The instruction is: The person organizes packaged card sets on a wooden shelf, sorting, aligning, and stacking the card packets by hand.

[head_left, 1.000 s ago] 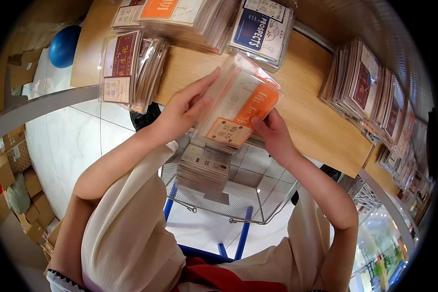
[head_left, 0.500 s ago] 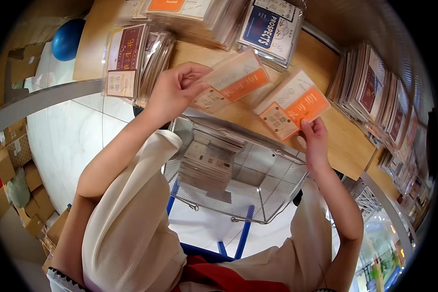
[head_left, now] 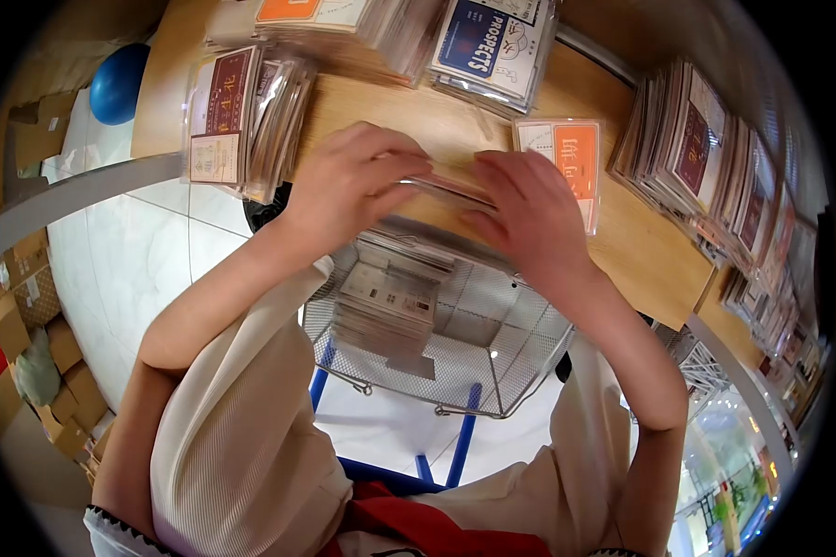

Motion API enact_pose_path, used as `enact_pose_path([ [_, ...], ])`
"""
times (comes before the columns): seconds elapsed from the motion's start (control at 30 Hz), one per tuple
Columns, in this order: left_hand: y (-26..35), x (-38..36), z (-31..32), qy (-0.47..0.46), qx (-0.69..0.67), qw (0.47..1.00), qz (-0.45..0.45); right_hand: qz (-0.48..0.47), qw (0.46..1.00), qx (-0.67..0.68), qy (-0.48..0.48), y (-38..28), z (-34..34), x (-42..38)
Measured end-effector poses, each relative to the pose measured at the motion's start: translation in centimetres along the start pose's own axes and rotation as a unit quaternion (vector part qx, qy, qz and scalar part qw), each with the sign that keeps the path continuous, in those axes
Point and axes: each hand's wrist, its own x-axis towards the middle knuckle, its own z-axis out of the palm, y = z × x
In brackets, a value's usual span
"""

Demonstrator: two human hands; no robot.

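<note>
My left hand (head_left: 358,186) grips the left end of a thin, clear-sleeved card packet (head_left: 453,190), tilted so that I see it nearly edge-on. On its right end my right hand (head_left: 537,206) has closed too, somewhat blurred. Just beyond my right hand, an orange and cream card packet (head_left: 578,165) in a clear sleeve lies flat on the wooden table (head_left: 358,107). My right fingers hide part of its left side.
Stacks of sleeved packets stand around the table: maroon-labelled ones (head_left: 221,111) at left, a blue "PROSPECTS" one (head_left: 492,46) at the back, more (head_left: 683,153) at right. Below the table edge, a wire mesh basket (head_left: 492,343) holds a stack of packets (head_left: 385,302).
My right hand has let go of its orange packet, now lying on the table, and moved left to the other packet. My left hand's packet has been tipped up nearly edge-on.
</note>
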Motion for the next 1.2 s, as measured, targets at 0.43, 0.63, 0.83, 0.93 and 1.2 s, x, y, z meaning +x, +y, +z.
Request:
enact_pose_path([
  [0.43, -2.2, -2.5, 0.9, 0.057, -0.186, 0.952, -0.235, 0.227, 0.946, 0.213, -0.085, 0.0, 0.8, 0.2],
  [0.63, -2.1, -2.3, 1.3, 0.056, -0.258, 0.923, -0.281, 0.288, 0.863, 0.396, -0.121, 2.5, 1.9, -0.6],
  [0.83, -2.0, -2.4, 1.5, 0.041, -0.207, 0.955, -0.208, 0.308, 0.799, 0.489, -0.167, 2.2, 1.2, -0.1],
  [0.93, -2.4, -2.8, 2.0, 0.034, -0.210, 0.948, -0.236, 0.214, 0.894, 0.389, -0.055, 1.0, 2.0, -0.2],
  [1.2, -2.5, -2.8, 2.6, 0.038, -0.194, 0.954, -0.226, 0.391, 0.801, 0.420, -0.172, 2.5, 1.7, 1.1],
])
